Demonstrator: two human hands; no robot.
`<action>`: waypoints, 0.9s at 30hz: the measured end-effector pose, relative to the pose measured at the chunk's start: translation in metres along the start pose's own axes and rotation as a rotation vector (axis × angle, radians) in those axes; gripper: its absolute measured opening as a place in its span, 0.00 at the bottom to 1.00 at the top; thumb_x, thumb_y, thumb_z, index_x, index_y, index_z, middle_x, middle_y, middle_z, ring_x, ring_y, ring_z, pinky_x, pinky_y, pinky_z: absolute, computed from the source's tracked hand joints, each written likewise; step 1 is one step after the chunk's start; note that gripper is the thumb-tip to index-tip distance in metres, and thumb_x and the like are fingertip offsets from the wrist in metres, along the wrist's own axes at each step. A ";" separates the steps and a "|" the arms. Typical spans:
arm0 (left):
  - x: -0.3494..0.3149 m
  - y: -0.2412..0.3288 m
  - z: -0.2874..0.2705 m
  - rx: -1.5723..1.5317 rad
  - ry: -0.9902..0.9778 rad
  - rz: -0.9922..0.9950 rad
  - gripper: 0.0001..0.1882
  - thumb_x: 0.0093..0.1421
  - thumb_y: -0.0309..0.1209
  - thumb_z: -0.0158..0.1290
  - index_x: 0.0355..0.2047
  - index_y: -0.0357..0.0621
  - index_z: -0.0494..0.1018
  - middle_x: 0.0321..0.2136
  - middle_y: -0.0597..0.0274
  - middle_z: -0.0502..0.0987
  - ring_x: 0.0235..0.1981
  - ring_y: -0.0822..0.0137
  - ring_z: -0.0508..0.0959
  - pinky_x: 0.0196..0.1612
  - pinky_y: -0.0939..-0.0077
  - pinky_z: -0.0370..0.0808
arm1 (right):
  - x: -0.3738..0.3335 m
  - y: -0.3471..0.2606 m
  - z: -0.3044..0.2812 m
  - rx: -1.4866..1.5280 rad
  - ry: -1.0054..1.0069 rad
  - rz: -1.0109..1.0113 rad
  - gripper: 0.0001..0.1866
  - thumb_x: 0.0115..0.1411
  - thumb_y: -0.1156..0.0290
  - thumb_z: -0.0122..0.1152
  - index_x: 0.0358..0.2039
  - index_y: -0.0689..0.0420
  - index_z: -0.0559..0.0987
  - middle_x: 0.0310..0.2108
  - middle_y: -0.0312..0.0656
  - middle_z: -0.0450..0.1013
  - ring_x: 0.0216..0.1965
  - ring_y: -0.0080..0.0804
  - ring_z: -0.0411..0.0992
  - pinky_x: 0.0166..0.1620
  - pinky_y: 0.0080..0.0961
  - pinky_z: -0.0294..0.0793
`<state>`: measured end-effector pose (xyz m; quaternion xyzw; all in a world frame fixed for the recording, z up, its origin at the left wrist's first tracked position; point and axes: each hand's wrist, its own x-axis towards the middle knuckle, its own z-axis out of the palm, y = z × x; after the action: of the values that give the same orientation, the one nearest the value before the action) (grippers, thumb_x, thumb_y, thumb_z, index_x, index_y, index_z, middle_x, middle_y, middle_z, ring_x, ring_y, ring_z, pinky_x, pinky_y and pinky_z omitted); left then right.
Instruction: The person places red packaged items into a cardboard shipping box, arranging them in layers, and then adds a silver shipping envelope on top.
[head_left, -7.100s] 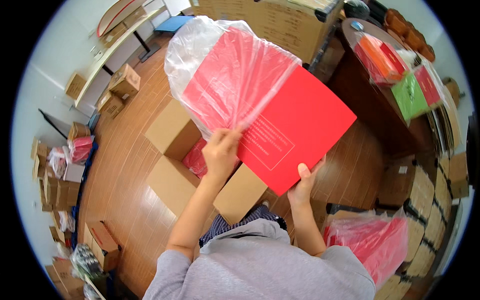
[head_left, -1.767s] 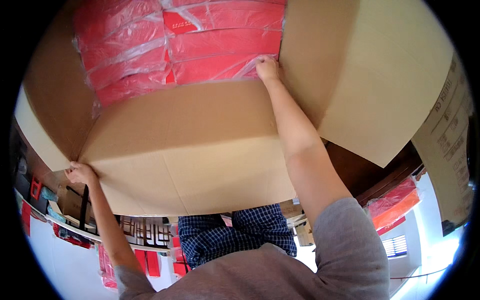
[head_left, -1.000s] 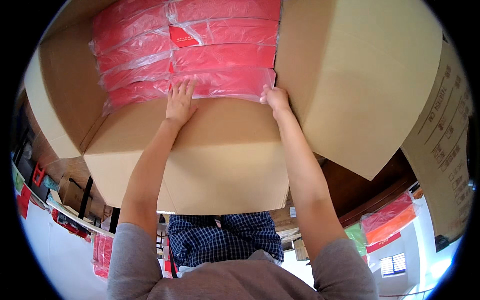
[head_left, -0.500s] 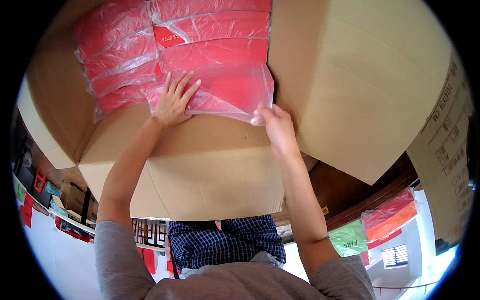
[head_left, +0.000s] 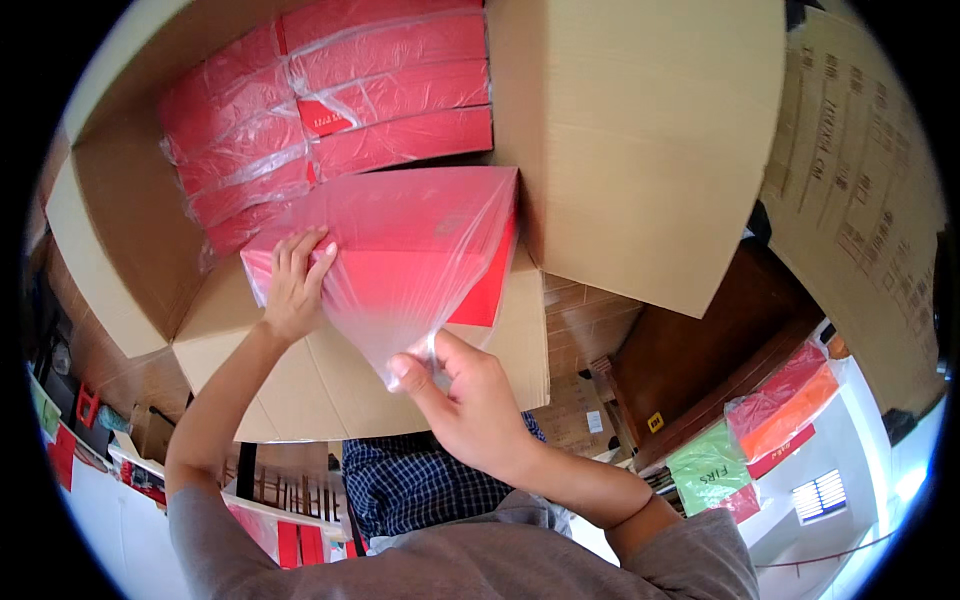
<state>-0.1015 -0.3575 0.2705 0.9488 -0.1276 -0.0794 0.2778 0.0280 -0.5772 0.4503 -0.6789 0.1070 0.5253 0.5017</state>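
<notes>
A red box in a clear plastic bag is tilted over the near wall of a big cardboard carton. At the box's left end, my left hand grips the corner through the film, fingers on top. My right hand pinches the gathered end of the bag between thumb and fingers, drawing the film taut towards me. Behind it, several red boxes in clear film lie in rows inside the carton.
A carton flap spreads out at the right, and the near flap hangs towards my lap. Beyond are a printed cardboard sheet, a dark brown wooden piece and green and orange packets. Tiled floor shows between.
The wrapped red box has come up and towards me, away from the rows. My right hand has moved down and left, pulling the bag's end; my left hand has shifted nearer with the box.
</notes>
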 end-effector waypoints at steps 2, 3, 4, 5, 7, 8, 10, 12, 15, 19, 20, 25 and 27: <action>0.001 0.015 -0.028 -0.101 -0.060 -0.120 0.46 0.38 0.31 0.61 0.59 0.47 0.53 0.55 0.46 0.59 0.56 0.45 0.60 0.56 0.46 0.56 | -0.012 -0.016 -0.001 0.102 -0.052 -0.117 0.09 0.62 0.70 0.54 0.33 0.63 0.75 0.28 0.39 0.75 0.33 0.21 0.73 0.38 0.20 0.70; 0.004 0.022 -0.042 -0.096 -0.001 -0.105 0.49 0.36 0.33 0.63 0.60 0.46 0.53 0.53 0.46 0.61 0.54 0.46 0.62 0.52 0.51 0.59 | -0.019 -0.028 -0.011 0.082 -0.086 -0.206 0.07 0.61 0.73 0.54 0.33 0.63 0.75 0.28 0.39 0.76 0.34 0.21 0.74 0.40 0.20 0.71; 0.010 0.036 -0.067 -0.074 0.006 -0.096 0.49 0.36 0.33 0.63 0.60 0.46 0.53 0.53 0.46 0.61 0.54 0.46 0.62 0.52 0.51 0.59 | -0.024 -0.044 -0.019 0.169 -0.093 -0.351 0.08 0.60 0.69 0.55 0.30 0.62 0.73 0.23 0.43 0.72 0.26 0.29 0.72 0.30 0.25 0.70; 0.015 0.053 -0.095 -0.069 0.011 -0.160 0.49 0.35 0.35 0.63 0.60 0.45 0.54 0.52 0.45 0.61 0.53 0.47 0.62 0.51 0.53 0.60 | -0.030 -0.058 -0.032 0.099 -0.061 -0.483 0.08 0.61 0.69 0.54 0.30 0.61 0.74 0.25 0.41 0.72 0.29 0.26 0.71 0.34 0.24 0.70; 0.024 0.083 -0.150 -0.088 0.010 -0.284 0.52 0.34 0.40 0.65 0.60 0.41 0.55 0.51 0.44 0.62 0.53 0.45 0.63 0.53 0.54 0.61 | -0.029 -0.076 -0.058 0.166 0.038 -0.726 0.11 0.62 0.66 0.52 0.38 0.60 0.73 0.33 0.40 0.71 0.38 0.25 0.69 0.43 0.22 0.67; 0.028 0.094 -0.184 -0.050 0.016 -0.284 0.52 0.34 0.40 0.65 0.60 0.41 0.55 0.51 0.44 0.62 0.53 0.45 0.63 0.53 0.54 0.61 | -0.028 -0.090 -0.078 0.048 0.159 -0.974 0.15 0.62 0.63 0.50 0.44 0.60 0.71 0.39 0.39 0.70 0.42 0.26 0.67 0.47 0.22 0.66; 0.034 0.111 -0.232 -0.083 0.002 -0.327 0.53 0.36 0.47 0.65 0.60 0.38 0.55 0.54 0.42 0.61 0.55 0.45 0.63 0.57 0.55 0.60 | -0.038 -0.102 -0.105 0.035 0.199 -0.965 0.31 0.59 0.51 0.53 0.56 0.59 0.64 0.49 0.46 0.67 0.49 0.33 0.66 0.53 0.29 0.66; 0.006 0.118 -0.292 -0.309 -0.076 -0.587 0.53 0.39 0.54 0.63 0.60 0.35 0.55 0.55 0.42 0.61 0.58 0.47 0.61 0.60 0.57 0.58 | -0.064 -0.107 -0.108 -0.241 0.212 -0.997 0.36 0.60 0.46 0.46 0.59 0.63 0.60 0.55 0.51 0.63 0.58 0.37 0.60 0.59 0.34 0.56; -0.038 0.140 -0.325 -0.529 -0.044 -0.815 0.53 0.41 0.59 0.60 0.59 0.34 0.57 0.53 0.45 0.65 0.55 0.53 0.66 0.59 0.60 0.61 | -0.082 -0.086 -0.084 -0.470 -0.016 -0.750 0.55 0.41 0.37 0.64 0.61 0.61 0.56 0.56 0.57 0.60 0.59 0.50 0.59 0.59 0.46 0.62; -0.081 0.177 -0.323 -1.051 -0.221 -1.082 0.45 0.46 0.57 0.58 0.56 0.37 0.62 0.50 0.48 0.70 0.48 0.60 0.73 0.53 0.63 0.67 | -0.123 -0.062 -0.052 -0.071 -0.246 -0.317 0.48 0.46 0.45 0.65 0.59 0.65 0.59 0.54 0.56 0.63 0.55 0.45 0.64 0.56 0.39 0.66; -0.091 0.185 -0.314 -1.121 -0.228 -1.116 0.43 0.48 0.57 0.57 0.55 0.37 0.64 0.49 0.49 0.71 0.46 0.62 0.74 0.53 0.64 0.67 | -0.135 -0.058 -0.043 0.118 -0.231 -0.042 0.46 0.47 0.48 0.65 0.58 0.66 0.61 0.53 0.55 0.64 0.54 0.42 0.65 0.55 0.36 0.68; -0.134 0.200 -0.271 -1.088 -0.415 -1.101 0.43 0.51 0.63 0.50 0.56 0.40 0.64 0.51 0.50 0.70 0.49 0.63 0.73 0.53 0.66 0.68 | -0.151 0.030 -0.036 0.150 -0.125 0.031 0.41 0.49 0.53 0.64 0.57 0.65 0.62 0.52 0.51 0.67 0.50 0.39 0.68 0.52 0.32 0.70; -0.189 0.170 -0.274 -1.138 -0.328 -1.019 0.44 0.52 0.66 0.46 0.57 0.44 0.63 0.54 0.48 0.67 0.52 0.62 0.71 0.55 0.65 0.66 | -0.163 0.048 -0.030 0.223 -0.132 -0.004 0.40 0.49 0.53 0.64 0.57 0.64 0.63 0.52 0.50 0.67 0.50 0.39 0.68 0.52 0.33 0.70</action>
<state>-0.2551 -0.3025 0.6064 0.5779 0.3449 -0.3898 0.6286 -0.0560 -0.6860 0.5551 -0.5829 0.1303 0.5527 0.5812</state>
